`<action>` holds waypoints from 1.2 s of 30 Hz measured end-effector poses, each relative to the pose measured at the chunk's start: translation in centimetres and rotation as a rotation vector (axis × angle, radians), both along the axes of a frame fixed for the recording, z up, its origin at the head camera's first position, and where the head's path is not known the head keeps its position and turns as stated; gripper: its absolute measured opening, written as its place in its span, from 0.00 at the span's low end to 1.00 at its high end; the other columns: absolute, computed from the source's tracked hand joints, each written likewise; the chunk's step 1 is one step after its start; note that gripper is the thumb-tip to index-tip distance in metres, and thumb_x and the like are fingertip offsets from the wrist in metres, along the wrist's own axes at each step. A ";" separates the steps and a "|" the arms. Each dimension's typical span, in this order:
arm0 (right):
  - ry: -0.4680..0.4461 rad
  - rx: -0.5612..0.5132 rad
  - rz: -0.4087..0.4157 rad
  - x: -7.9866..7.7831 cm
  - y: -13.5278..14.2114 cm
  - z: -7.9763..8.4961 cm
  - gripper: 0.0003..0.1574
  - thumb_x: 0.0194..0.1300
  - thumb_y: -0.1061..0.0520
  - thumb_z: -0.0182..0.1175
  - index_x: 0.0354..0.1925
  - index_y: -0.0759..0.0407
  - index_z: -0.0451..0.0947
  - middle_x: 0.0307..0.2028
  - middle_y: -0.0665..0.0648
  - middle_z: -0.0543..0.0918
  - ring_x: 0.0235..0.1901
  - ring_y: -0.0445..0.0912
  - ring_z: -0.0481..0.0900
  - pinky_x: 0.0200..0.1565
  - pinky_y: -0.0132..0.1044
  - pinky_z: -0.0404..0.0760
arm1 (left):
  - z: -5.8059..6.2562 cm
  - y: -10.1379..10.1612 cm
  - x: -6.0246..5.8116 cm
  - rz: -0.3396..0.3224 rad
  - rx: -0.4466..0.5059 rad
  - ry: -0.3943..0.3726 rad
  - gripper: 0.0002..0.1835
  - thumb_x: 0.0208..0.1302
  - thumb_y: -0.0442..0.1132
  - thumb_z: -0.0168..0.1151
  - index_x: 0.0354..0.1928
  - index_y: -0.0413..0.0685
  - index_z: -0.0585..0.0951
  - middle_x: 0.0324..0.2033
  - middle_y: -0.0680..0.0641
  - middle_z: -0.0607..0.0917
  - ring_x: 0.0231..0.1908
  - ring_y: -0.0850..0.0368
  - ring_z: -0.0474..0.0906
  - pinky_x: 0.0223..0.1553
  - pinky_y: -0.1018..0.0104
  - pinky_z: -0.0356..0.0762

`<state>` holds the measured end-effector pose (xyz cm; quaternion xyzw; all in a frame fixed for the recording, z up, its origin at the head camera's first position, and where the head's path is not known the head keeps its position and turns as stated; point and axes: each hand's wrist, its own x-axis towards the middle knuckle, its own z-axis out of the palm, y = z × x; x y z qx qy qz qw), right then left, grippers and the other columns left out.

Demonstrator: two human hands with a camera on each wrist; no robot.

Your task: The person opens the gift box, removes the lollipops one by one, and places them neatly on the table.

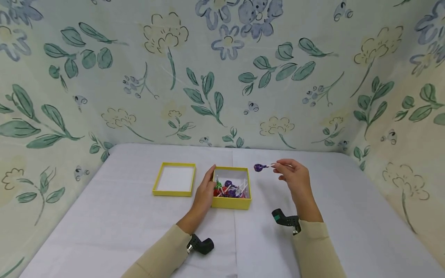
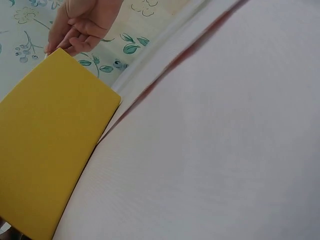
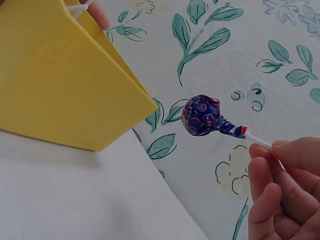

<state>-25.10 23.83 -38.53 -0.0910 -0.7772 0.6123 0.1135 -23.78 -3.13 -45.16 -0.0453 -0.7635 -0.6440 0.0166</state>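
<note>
A purple-wrapped lollipop (image 1: 259, 167) is held up to the right of an open yellow box (image 1: 231, 203). My right hand (image 1: 295, 179) pinches its white stick between thumb and fingers, the wrapped head pointing left toward the box, as the right wrist view shows the lollipop (image 3: 201, 115) up close. At the box's left wall, my left hand (image 1: 204, 193) grips the side, with the thumb by the rim. Inside the box lie several wrapped lollipops (image 1: 228, 183) in purple, red and green, their white sticks jutting at various angles.
Left of the box, a yellow-rimmed lid (image 1: 172, 193) lies with its white inside up. Both stand on a white-covered table (image 1: 118, 216). Behind and at the sides hangs floral cloth (image 1: 222, 108). A black wrist camera (image 1: 202, 244) sits on each wrist.
</note>
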 end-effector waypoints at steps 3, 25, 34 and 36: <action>-0.043 -0.011 -0.038 -0.4 0.2 -0.6 0.24 0.61 0.43 0.65 0.49 0.57 0.79 0.43 0.52 0.86 0.41 0.43 0.83 0.43 0.37 0.81 | 0.0 -0.1 0.0 0.006 0.013 0.003 0.31 0.69 0.40 0.38 0.73 0.69 0.57 0.73 0.59 0.56 0.73 0.56 0.49 0.72 0.53 0.48; -0.298 0.008 -0.059 -1.1 2.0 -3.4 0.19 0.65 0.52 0.61 0.52 0.58 0.77 0.39 0.51 0.85 0.38 0.41 0.81 0.37 0.30 0.78 | 0.0 0.0 0.3 -0.004 0.026 0.009 0.31 0.69 0.39 0.37 0.73 0.72 0.57 0.72 0.61 0.56 0.72 0.59 0.49 0.72 0.55 0.47; -0.296 0.016 -0.072 -1.3 2.2 -4.0 0.21 0.65 0.55 0.60 0.55 0.61 0.76 0.40 0.54 0.83 0.35 0.43 0.78 0.30 0.28 0.78 | 0.2 0.0 0.5 -0.009 0.037 0.024 0.31 0.69 0.38 0.37 0.73 0.71 0.57 0.73 0.59 0.56 0.72 0.57 0.49 0.72 0.53 0.47; -0.304 0.025 -0.076 -1.3 2.3 -4.2 0.21 0.66 0.55 0.60 0.55 0.61 0.76 0.42 0.57 0.81 0.35 0.44 0.77 0.30 0.28 0.79 | 0.2 0.0 0.6 -0.009 0.037 0.019 0.31 0.69 0.38 0.37 0.72 0.71 0.57 0.73 0.59 0.56 0.72 0.57 0.49 0.72 0.52 0.47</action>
